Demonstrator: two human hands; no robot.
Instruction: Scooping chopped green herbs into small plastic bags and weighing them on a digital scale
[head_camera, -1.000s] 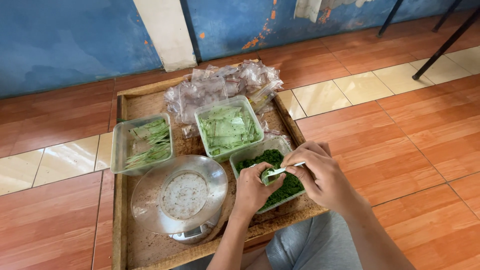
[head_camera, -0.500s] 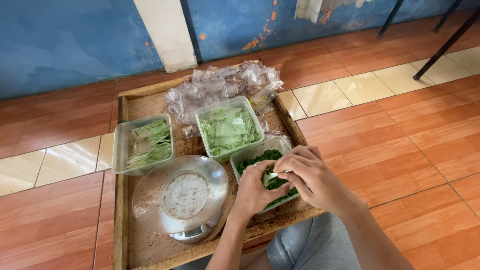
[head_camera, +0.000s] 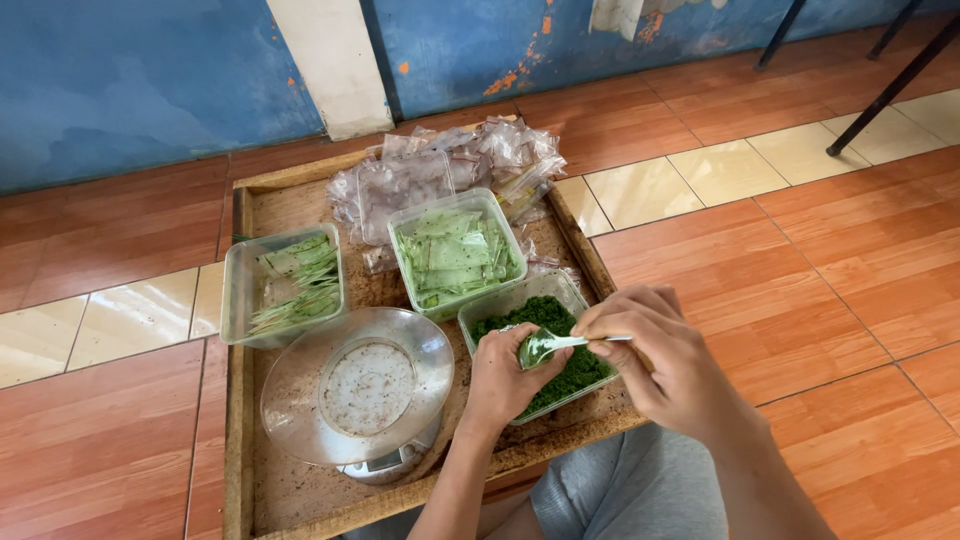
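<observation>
My right hand (head_camera: 665, 355) grips a small pale spoon (head_camera: 580, 342) by its handle. The spoon's green-filled tip meets the fingers of my left hand (head_camera: 510, 375). That hand is curled and pinches what looks like a small clear bag (head_camera: 535, 350). Both hands hover over a clear tub of dark green ground leaf (head_camera: 540, 312) at the tray's near right. Behind it stands a tub of flat green-filled packets (head_camera: 455, 255). Further left is a tub of green strips (head_camera: 290, 285).
Everything rests on a worn wooden tray (head_camera: 240, 440) on a tiled floor. A kitchen scale with a clear bowl (head_camera: 360, 385) sits at the near left. A heap of empty clear bags (head_camera: 450, 170) lies at the tray's far side. Dark metal legs (head_camera: 890, 90) stand at the far right.
My right hand dipped the spoon into the dark green tub, then brought it level to my left hand's fingers. The left hand stayed over the tub.
</observation>
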